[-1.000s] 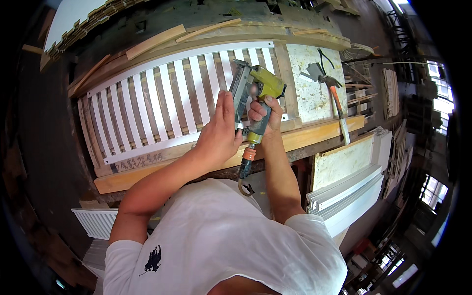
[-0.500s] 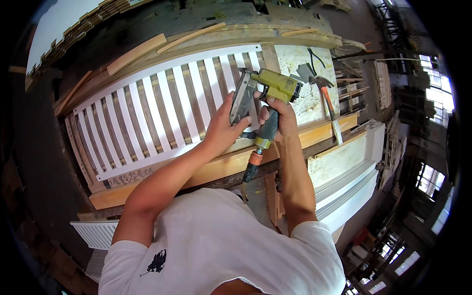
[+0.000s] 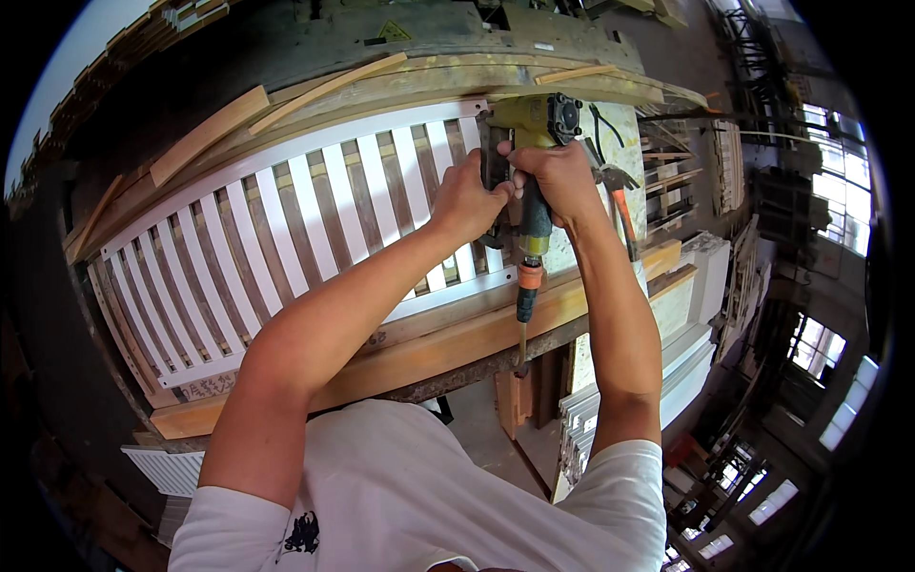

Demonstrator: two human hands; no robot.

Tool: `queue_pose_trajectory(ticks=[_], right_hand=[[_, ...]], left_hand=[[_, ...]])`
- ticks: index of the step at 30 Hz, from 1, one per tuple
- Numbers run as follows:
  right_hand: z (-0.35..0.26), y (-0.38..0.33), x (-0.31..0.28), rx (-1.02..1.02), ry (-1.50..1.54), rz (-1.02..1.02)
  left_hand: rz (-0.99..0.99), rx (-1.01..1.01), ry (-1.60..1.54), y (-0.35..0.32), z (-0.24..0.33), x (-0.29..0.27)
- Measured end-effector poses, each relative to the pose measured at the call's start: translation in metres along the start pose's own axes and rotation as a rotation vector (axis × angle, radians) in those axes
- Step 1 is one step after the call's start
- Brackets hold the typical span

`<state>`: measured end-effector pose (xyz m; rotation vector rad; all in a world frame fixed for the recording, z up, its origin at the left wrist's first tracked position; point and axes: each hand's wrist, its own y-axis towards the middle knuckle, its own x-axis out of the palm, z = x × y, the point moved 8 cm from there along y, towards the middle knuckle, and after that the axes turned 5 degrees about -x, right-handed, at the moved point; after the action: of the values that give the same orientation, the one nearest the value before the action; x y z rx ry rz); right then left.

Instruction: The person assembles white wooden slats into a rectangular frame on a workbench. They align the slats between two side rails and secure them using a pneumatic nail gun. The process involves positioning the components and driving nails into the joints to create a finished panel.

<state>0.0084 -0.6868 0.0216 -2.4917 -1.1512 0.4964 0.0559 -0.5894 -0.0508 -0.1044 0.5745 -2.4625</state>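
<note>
My right hand (image 3: 560, 176) is wrapped round the upper handle of a yellow-green pneumatic nail gun (image 3: 529, 112), its dark grip and orange hose fitting hanging toward me. With its fingers closed about the gun's dark magazine, my left hand (image 3: 467, 202) steadies the tool from the other side. The nose of the gun is over the far right corner of a white slatted panel (image 3: 307, 224); whether it touches the wood cannot be made out. That panel lies flat on the workbench, its slats running between two long white rails.
An orange-handled hammer (image 3: 621, 202) and black-handled pliers (image 3: 604, 129) lie right of the gun. A long timber beam (image 3: 400, 355) borders the bench's near side. Loose wood strips (image 3: 212, 135) rest along the far side. White boards (image 3: 684, 367) are stacked at right.
Both hands have carried the nail gun away from me, from above the panel's right end to its far right corner. The gun has turned so its handle points more straight toward me.
</note>
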Motion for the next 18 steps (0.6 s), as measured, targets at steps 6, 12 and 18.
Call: queue_pose_trajectory(ticks=[6,12,18], right_hand=[[0.007,0.016,0.007,0.037,-0.017,-0.026],[0.006,0.017,0.009,0.061,-0.021,-0.039],[0.008,0.018,0.009,0.074,-0.037,-0.039]], left_hand=[[0.045,-0.053,0.033,0.012,-0.012,-0.004],[0.065,-0.047,0.043,0.010,-0.009,-0.006],[0.073,-0.027,0.001,0.013,-0.016,-0.004]])
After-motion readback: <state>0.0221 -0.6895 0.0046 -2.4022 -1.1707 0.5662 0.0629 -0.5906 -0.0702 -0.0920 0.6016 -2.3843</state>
